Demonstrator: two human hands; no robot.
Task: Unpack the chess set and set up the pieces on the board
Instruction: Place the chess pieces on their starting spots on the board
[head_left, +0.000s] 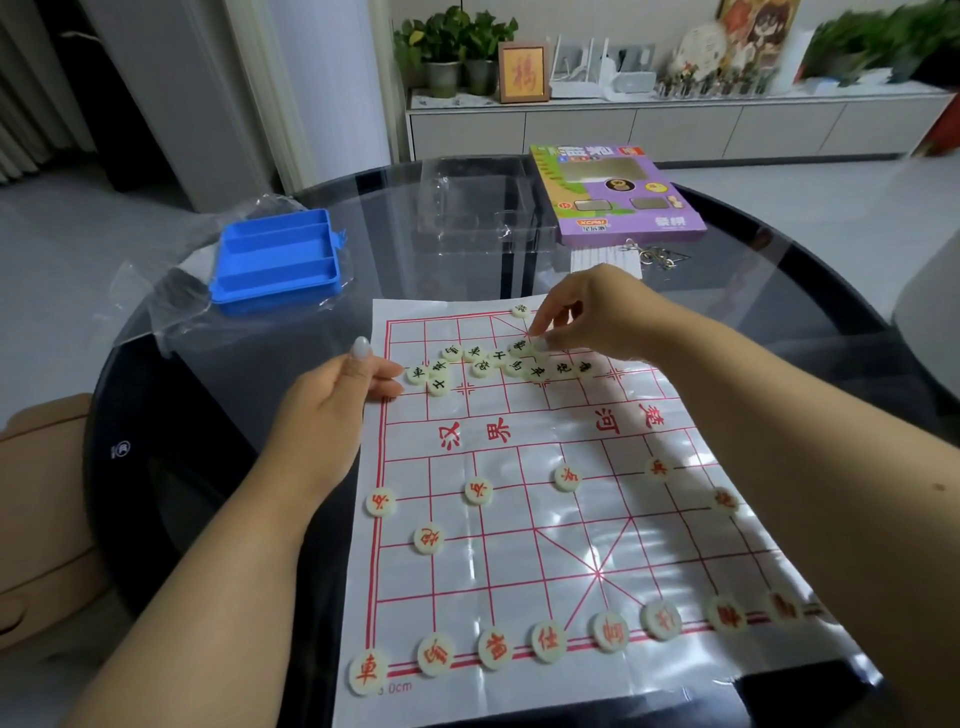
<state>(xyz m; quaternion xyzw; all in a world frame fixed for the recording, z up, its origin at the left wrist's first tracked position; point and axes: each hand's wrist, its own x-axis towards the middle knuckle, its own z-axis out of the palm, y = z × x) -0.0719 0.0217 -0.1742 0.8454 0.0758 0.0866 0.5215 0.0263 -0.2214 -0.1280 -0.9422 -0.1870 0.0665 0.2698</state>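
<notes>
A white plastic board sheet (519, 519) with a red grid lies on the round glass table. Red-lettered pieces stand along its near row (548, 642), and several more sit on the lines above, such as the red piece (479, 490). Black-lettered pieces lie in a loose heap (498, 361) on the far half, and one black piece (520, 310) sits alone on the far edge line. My right hand (587, 317) reaches over the heap and pinches a black piece (540, 343) at its fingertips. My left hand (343, 387) rests with straight fingers on the sheet's left edge.
A blue tray (278, 260) with long compartments sits on clear plastic wrap at the far left. A clear plastic insert (478, 208) and the purple game box (618, 192) lie at the far side, with metal ring puzzles (654, 254) beside them. A tan chair (41, 519) stands left.
</notes>
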